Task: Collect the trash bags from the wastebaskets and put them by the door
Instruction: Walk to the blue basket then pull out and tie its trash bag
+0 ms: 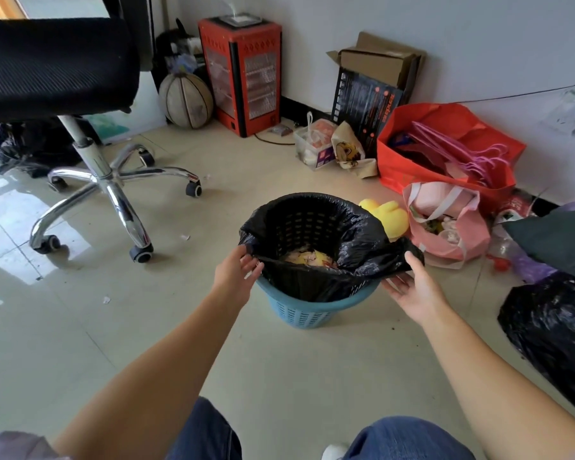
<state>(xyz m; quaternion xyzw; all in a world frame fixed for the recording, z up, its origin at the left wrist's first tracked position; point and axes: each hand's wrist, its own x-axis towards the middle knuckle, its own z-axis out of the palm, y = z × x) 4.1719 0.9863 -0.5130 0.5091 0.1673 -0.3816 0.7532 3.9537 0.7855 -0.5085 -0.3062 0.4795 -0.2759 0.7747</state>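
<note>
From the head view, the left hand reaches to the near-left edge of the black trash bag, its fingers loosely extended and touching the folded-over plastic at the rim; whether they pinch it cannot be told, and the grip looks open. The right hand sits at the near-right side, palm turned up, fingers spread and relaxed under a flap of the bag that droops over the rim, thumb lying against the flap; this grip is open too, cradling rather than clasping. The bag lines a blue slatted wastebasket standing on the tiled floor directly ahead of the person's knees, with yellowish scraps of rubbish at its bottom. Just behind the basket to the right lies a yellow plush toy, touching or nearly touching the bag, and beside that a pink cloth bag. Further back against the wall stand a red bag holding pink hangers, a dark cardboard box, a red heater and a worn ball. An office chair with a chrome base stands well to the left. A filled black sack rests on the floor at the right, near the right forearm.
</note>
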